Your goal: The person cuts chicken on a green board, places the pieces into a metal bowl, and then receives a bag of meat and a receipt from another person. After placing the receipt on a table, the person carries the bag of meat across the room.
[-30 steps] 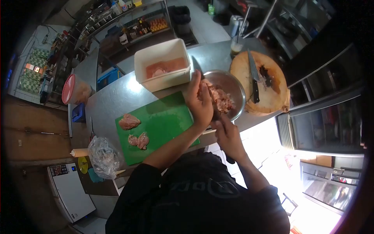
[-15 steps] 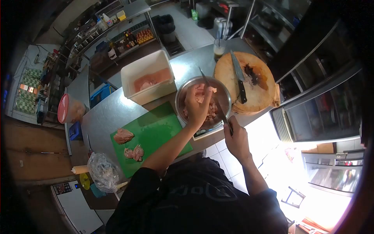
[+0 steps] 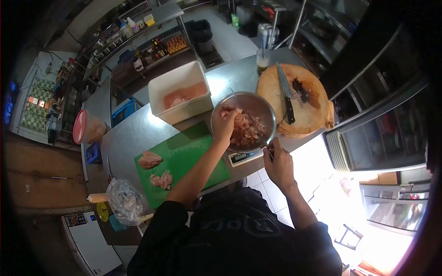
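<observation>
Over the metal bowl (image 3: 269,103), my left hand (image 3: 223,129) is closed around a piece of raw meat (image 3: 226,110). My right hand (image 3: 280,165) grips a knife (image 3: 270,151) by its handle at the near right rim, and its blade reaches across the bowl, hard to make out against the meat. Small chunks of cut meat (image 3: 246,131) lie in the bowl. Under the bowl's front edge a scale (image 3: 240,158) shows in part. Left of it, a green cutting board (image 3: 184,156) bears two larger meat pieces (image 3: 150,160).
A white tub (image 3: 182,110) with pinkish liquid and meat stands behind the board. On the right, a second knife (image 3: 287,99) rests on a round wooden chopping block (image 3: 271,106), beside a glass (image 3: 263,62). A plastic bag (image 3: 125,202) and a red-lidded container (image 3: 80,126) are at left.
My left hand has lowered and moved slightly left, toward the bowl's left side. The knife in my right hand has dropped lower, its blade now deeper within the bowl. The view has shifted slightly.
</observation>
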`<state>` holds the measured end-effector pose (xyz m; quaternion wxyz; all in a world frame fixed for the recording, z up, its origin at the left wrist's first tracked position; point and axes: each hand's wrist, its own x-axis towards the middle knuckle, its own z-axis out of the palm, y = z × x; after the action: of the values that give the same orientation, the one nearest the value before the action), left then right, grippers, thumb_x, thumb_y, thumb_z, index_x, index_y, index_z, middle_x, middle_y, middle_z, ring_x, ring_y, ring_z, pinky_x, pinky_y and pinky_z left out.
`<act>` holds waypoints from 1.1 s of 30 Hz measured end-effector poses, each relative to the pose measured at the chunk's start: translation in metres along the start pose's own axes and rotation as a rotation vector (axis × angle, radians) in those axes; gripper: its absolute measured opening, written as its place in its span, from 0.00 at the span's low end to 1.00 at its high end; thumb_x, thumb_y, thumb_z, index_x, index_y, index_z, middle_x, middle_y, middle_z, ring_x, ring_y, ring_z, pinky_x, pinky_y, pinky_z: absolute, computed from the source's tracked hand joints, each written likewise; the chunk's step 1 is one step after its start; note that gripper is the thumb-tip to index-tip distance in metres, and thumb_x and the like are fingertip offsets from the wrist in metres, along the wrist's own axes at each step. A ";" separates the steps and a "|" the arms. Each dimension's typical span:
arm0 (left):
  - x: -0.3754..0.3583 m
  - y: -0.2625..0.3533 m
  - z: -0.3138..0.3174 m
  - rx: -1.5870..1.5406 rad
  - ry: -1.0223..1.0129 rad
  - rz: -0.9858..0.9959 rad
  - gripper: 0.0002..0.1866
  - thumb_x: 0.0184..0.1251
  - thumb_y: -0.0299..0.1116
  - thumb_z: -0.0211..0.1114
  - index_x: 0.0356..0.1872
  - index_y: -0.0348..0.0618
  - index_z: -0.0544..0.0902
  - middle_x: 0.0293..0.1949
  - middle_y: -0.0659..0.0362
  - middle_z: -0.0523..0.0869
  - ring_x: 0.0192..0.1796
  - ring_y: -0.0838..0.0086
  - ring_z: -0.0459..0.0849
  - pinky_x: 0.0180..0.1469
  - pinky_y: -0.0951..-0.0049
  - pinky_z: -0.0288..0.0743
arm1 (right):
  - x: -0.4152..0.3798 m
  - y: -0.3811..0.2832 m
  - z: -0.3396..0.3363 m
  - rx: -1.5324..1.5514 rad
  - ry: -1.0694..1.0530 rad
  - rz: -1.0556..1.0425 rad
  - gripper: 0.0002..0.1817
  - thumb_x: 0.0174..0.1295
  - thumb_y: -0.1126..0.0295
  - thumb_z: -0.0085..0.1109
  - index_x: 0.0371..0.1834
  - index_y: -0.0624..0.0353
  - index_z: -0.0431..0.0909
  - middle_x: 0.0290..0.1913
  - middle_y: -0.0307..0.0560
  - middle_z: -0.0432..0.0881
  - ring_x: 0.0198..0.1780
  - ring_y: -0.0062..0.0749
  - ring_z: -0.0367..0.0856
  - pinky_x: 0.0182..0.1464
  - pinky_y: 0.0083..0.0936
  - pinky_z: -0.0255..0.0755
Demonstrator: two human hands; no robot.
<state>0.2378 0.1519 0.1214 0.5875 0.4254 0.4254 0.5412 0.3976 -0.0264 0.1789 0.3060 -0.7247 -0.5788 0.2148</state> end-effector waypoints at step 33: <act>-0.069 0.038 -0.152 0.259 -0.242 -0.188 0.07 0.80 0.26 0.73 0.48 0.30 0.89 0.47 0.52 0.95 0.43 0.76 0.90 0.52 0.72 0.87 | -0.037 -0.027 -0.012 0.426 -0.292 0.021 0.06 0.77 0.77 0.64 0.50 0.63 0.76 0.30 0.56 0.85 0.29 0.44 0.86 0.36 0.38 0.75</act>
<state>0.0775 0.0915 0.1185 0.6225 0.5179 0.4556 0.3698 0.3778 -0.0607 0.2051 0.3625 -0.6113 -0.5510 0.4375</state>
